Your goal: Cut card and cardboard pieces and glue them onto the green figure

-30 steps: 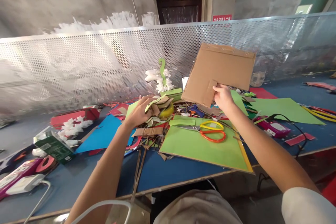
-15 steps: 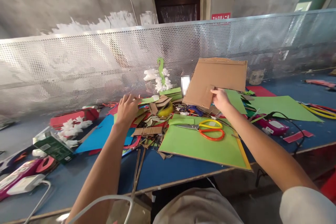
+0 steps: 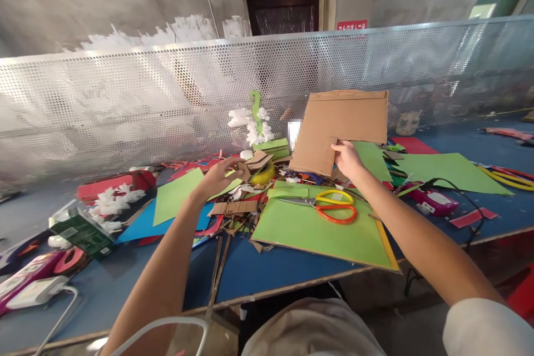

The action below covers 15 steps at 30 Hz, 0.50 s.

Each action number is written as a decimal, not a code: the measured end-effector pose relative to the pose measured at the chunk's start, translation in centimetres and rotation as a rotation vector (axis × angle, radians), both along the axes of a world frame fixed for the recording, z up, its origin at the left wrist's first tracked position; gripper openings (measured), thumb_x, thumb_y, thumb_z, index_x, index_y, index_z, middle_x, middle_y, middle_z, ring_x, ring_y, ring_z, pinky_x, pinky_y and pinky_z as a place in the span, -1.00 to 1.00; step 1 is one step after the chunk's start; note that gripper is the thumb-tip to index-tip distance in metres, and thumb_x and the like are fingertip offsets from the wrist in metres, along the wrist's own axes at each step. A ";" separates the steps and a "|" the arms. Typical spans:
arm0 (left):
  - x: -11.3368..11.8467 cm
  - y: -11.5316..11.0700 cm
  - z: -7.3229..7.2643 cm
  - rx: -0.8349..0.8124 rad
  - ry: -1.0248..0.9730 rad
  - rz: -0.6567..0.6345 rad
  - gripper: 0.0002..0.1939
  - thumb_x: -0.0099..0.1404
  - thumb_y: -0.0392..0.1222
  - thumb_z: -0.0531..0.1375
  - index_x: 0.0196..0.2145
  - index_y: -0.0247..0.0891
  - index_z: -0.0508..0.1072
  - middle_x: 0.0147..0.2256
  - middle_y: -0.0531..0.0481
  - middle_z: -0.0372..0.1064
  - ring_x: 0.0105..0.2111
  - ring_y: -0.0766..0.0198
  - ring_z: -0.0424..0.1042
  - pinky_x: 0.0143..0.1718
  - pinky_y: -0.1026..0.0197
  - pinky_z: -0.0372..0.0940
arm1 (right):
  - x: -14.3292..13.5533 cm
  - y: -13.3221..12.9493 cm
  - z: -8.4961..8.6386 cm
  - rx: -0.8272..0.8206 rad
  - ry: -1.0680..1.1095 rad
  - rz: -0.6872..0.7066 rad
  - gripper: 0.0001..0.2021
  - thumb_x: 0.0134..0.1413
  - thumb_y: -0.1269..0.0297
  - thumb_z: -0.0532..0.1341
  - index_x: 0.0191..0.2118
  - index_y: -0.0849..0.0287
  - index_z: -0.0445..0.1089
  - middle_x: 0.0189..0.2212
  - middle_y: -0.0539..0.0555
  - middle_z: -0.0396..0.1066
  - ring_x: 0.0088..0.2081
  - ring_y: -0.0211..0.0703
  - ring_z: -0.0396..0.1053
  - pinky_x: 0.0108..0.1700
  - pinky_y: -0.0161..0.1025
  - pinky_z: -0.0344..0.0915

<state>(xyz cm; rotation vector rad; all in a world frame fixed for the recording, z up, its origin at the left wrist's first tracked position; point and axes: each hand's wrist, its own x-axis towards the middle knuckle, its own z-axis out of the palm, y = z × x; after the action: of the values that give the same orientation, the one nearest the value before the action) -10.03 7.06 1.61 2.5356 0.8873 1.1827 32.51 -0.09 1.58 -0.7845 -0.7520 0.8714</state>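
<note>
One cardboard sheet [image 3: 350,114], pinched low by my right hand [image 3: 348,159], tilts up right of my left hand [image 3: 218,177], curled at cardboard scraps [image 3: 259,160]; whether gripping, I cannot tell.

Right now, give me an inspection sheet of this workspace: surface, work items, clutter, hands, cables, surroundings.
Surface: blue tabletop, much of it covered.
Work items: flat brown cardboard panel, held tilted up; steel scissors with yellow and orange handles on green sheet.
Clutter: mixed paper and cardboard scraps.
Hands: right hand grips panel; left hand at scraps, grip unclear.
Cables: white cable loop by left forearm; black cord at right.
Surroundings: perforated metal screen behind.
</note>
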 end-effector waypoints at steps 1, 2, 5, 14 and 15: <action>0.2 0.0 -0.1 -0.025 0.021 -0.001 -0.63 0.28 0.01 0.29 0.00 -0.16 0.58 -0.12 -0.15 0.62 -0.19 0.06 0.60 -0.13 0.03 0.49 | -0.1 0.0 0.0 0.000 -0.002 0.001 -0.75 -0.26 0.51 0.29 -0.32 0.17 0.49 -0.37 0.05 0.60 -0.24 0.00 0.54 -0.08 -0.05 0.50; 0.4 0.1 -0.3 -0.047 0.060 0.012 -0.66 0.29 0.03 0.30 -0.04 -0.15 0.59 -0.14 -0.14 0.62 -0.20 0.07 0.60 -0.12 0.03 0.48 | -0.1 -0.1 0.0 0.000 -0.003 0.002 -0.75 -0.26 0.51 0.30 -0.32 0.17 0.49 -0.37 0.05 0.59 -0.24 0.00 0.54 -0.07 -0.05 0.49; 0.6 -0.1 -0.6 -0.067 0.113 0.065 -0.73 0.26 0.05 0.34 -0.16 -0.12 0.61 -0.19 -0.09 0.61 -0.22 0.07 0.58 -0.11 0.04 0.45 | -0.3 -0.2 0.0 0.002 -0.004 0.005 -0.74 -0.27 0.50 0.31 -0.32 0.17 0.50 -0.39 0.05 0.58 -0.24 -0.01 0.54 -0.05 -0.05 0.49; 1.2 -1.6 0.2 -0.031 -0.247 -0.144 -0.64 0.18 0.14 0.44 -0.32 -0.20 0.55 -0.32 -0.10 0.55 -0.27 0.12 0.54 -0.16 0.05 0.44 | -0.6 -0.4 0.2 0.016 -0.020 0.008 -0.75 -0.25 0.51 0.28 -0.33 0.17 0.51 -0.36 0.04 0.62 -0.21 -0.02 0.55 -0.07 -0.09 0.48; 1.4 -1.7 0.3 -0.017 -0.276 -0.154 -0.63 0.16 0.15 0.45 -0.33 -0.20 0.54 -0.34 -0.09 0.54 -0.28 0.12 0.53 -0.18 0.06 0.43 | -0.6 -0.5 0.2 0.022 -0.024 0.008 -0.75 -0.25 0.51 0.28 -0.33 0.16 0.51 -0.34 0.04 0.62 -0.20 -0.02 0.55 -0.07 -0.09 0.49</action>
<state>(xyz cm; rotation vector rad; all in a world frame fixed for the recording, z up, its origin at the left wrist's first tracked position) -8.62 5.36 1.93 2.3034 0.6229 1.4214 31.92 -0.54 1.81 -0.7741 -0.7849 0.8616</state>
